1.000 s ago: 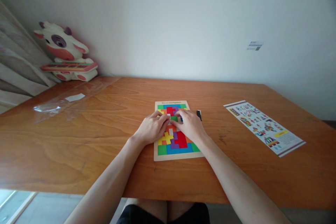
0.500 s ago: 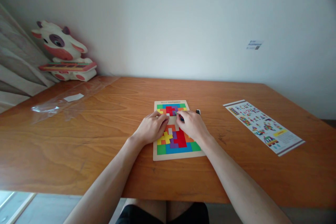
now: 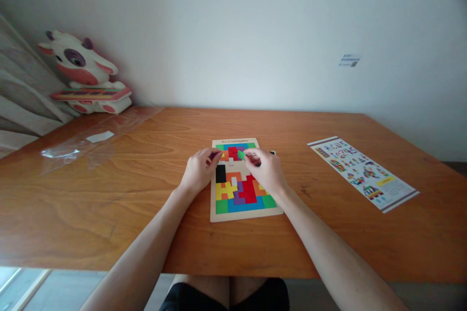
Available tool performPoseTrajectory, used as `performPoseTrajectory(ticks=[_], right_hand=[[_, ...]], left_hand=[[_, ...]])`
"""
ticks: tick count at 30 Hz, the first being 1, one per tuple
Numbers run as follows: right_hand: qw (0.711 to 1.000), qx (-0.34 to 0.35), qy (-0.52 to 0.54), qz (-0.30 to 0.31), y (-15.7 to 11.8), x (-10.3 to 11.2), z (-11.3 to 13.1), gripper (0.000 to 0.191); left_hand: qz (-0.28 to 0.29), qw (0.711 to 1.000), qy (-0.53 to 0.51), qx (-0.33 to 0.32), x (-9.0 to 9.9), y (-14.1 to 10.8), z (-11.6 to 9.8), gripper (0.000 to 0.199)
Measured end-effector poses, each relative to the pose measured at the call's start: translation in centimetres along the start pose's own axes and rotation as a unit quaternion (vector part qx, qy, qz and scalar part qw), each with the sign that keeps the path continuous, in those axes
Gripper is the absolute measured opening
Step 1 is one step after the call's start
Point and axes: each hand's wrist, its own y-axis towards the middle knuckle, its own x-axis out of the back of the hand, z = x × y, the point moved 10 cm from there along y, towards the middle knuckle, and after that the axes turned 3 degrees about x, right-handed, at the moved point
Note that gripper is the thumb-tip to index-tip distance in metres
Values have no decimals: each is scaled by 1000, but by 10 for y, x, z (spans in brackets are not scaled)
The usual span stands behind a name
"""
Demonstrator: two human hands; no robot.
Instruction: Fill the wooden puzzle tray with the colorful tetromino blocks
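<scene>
A wooden puzzle board [image 3: 246,217] filled with coloured block pieces lies on the table between my hands. My right hand [image 3: 269,173] pinches a green puzzle piece [image 3: 241,155] above the upper part of the board. At the upper left edge, my left hand [image 3: 200,170] has its fingers closed on what looks like a dark purple puzzle piece [image 3: 213,155], mostly covered by the fingers. Beside its thumb is a black square [image 3: 221,173] on the board. Red pieces [image 3: 248,190] and a yellow piece [image 3: 228,189] sit in the lower half; bare wood shows across the middle.
On the wooden table [image 3: 146,214], a printed pattern sheet [image 3: 363,173] lies to the right. Clear plastic wrapping [image 3: 76,148] is at the left, near a cow-shaped toy keyboard [image 3: 91,93] against the wall. A small black item [image 3: 273,153] shows behind my right hand.
My hands have moved apart, the left one outward to the board's left edge. The green piece now shows plainly in my right fingers, and the black square is uncovered.
</scene>
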Motion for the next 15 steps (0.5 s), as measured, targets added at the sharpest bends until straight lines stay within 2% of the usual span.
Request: performPoseTrajectory(ticks=[4,8,12,15], right_hand=[[988,-47,144,14,-2,-11,-5,16],[961,-108,251,37,-3,-22,-11,22],[959,-117,253,59,0,-24,-7,25],[960,-101,240,101,5,-29,-2,27]], left_hand=[[54,988,-137,40,-18,-2,3,32],[56,966,-244,68,-19,-2,3,41],[73,950,-294,73,-20,-1,4,39],[69,936,-331,98,-23,0,12,42]])
